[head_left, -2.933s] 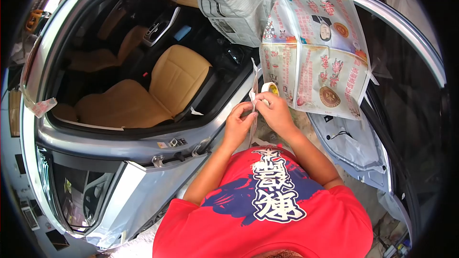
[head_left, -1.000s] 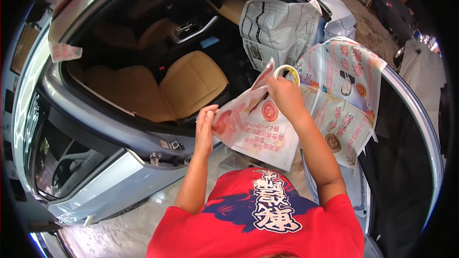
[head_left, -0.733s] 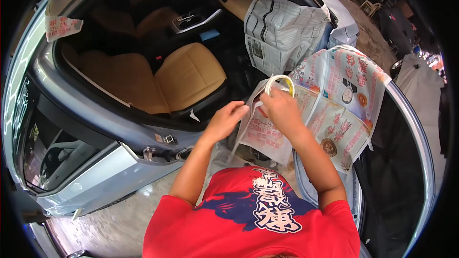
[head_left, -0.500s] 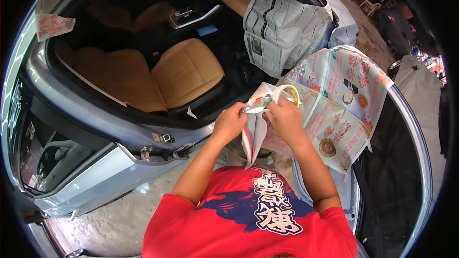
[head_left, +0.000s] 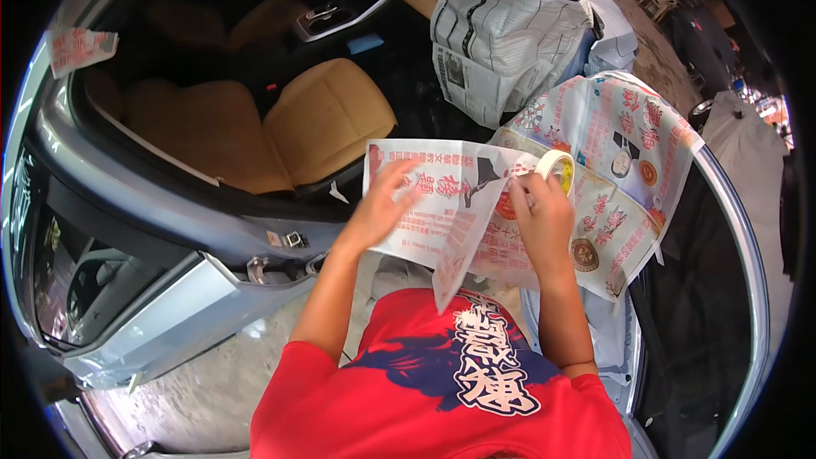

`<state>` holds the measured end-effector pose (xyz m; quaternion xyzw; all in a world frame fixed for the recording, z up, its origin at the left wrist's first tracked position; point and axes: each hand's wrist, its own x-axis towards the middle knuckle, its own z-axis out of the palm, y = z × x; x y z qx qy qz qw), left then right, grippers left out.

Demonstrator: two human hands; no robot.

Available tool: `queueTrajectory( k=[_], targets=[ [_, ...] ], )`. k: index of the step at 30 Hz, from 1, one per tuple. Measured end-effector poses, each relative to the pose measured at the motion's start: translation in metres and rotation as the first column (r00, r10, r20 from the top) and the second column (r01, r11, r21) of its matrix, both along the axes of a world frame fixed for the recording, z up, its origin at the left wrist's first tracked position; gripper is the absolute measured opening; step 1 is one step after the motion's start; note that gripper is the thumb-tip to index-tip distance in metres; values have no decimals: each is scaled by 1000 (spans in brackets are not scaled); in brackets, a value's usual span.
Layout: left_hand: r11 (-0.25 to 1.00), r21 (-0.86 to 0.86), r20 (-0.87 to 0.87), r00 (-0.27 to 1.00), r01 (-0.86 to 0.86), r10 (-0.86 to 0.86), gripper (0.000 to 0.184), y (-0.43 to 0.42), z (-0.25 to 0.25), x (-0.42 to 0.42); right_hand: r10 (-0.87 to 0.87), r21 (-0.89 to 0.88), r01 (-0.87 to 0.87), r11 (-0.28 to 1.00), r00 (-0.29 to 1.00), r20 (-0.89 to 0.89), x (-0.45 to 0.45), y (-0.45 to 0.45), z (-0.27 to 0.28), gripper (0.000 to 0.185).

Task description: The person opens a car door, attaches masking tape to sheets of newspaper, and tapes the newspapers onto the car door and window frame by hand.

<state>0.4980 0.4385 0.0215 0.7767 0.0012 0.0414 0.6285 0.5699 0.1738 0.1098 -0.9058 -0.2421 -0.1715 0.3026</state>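
The left hand (head_left: 382,208) is reaching across the left part of the newspaper sheet (head_left: 463,195), its fingers parted and blurred; whether they are touching the paper, I cannot tell. The right hand (head_left: 544,214) is curling its fingers at the sheet's right end, gripping the tape roll (head_left: 552,158), which is standing up above the knuckles. The newspaper sheet is hanging folded between both hands, near the tan seat (head_left: 331,115).
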Motion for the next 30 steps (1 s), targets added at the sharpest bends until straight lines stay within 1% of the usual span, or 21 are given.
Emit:
queueTrajectory(
  k=[1,2,3,6,7,9,12,13,14,16,17,18,20,22,23,26,27,30],
  targets=[
    [991,26,92,987,132,-134,81,-13,25,-14,-27,0,27,1000,1000,8,2,0,2,13],
    [972,114,151,963,206,-222,95,-26,37,-25,-54,-1,54,999,998,10,4,-1,3,13],
    [958,147,200,941,245,-272,104,-41,49,-36,-83,-4,83,997,997,9,4,-2,3,14],
    [913,385,277,926,137,-256,115,-80,55,-62,-97,20,96,995,992,80,11,-4,16,16],
    [909,403,280,931,110,-236,115,-89,44,-67,-87,31,84,996,990,112,16,-6,19,16],
    [895,442,290,936,53,-198,114,-104,0,-73,-90,46,85,995,989,115,22,-4,28,16],
    [937,336,393,918,-93,-50,110,-121,-50,-69,-53,66,45,997,991,125,24,1,35,16],
    [946,159,430,882,-283,192,87,-128,-38,-67,-31,77,21,997,991,132,24,4,36,16],
    [935,150,470,855,-322,219,76,-122,-30,-67,-9,86,-3,996,990,137,23,6,37,16],
    [911,130,542,797,-391,265,58,-100,-16,-63,55,61,-61,996,994,93,21,8,37,15],
    [860,41,489,761,-508,426,38,-98,-3,-63,83,52,-87,995,994,71,19,9,38,15],
    [808,-161,363,727,-566,582,28,-96,2,-67,99,37,-101,994,994,46,17,9,40,19],
    [740,-269,258,694,-616,672,23,-73,14,-79,127,19,-127,992,992,7,16,7,47,34],
    [677,-298,304,605,-673,736,19,-54,32,-94,90,-69,-78,995,980,180,12,3,52,52],
    [676,-313,296,608,-667,737,19,-45,46,-106,72,-105,-46,993,962,262,9,0,50,61],
    [636,-356,269,577,-684,771,19,-17,56,-145,47,-253,-38,967,998,31,2,-31,27,76],
    [622,-333,270,560,-709,783,19,-13,68,-161,35,-187,-37,982,999,-14,-3,-37,15,67],
    [568,-156,418,467,-808,779,19,4,86,-217,102,-165,-129,978,981,-163,-3,-52,-24,54]
  ],
)
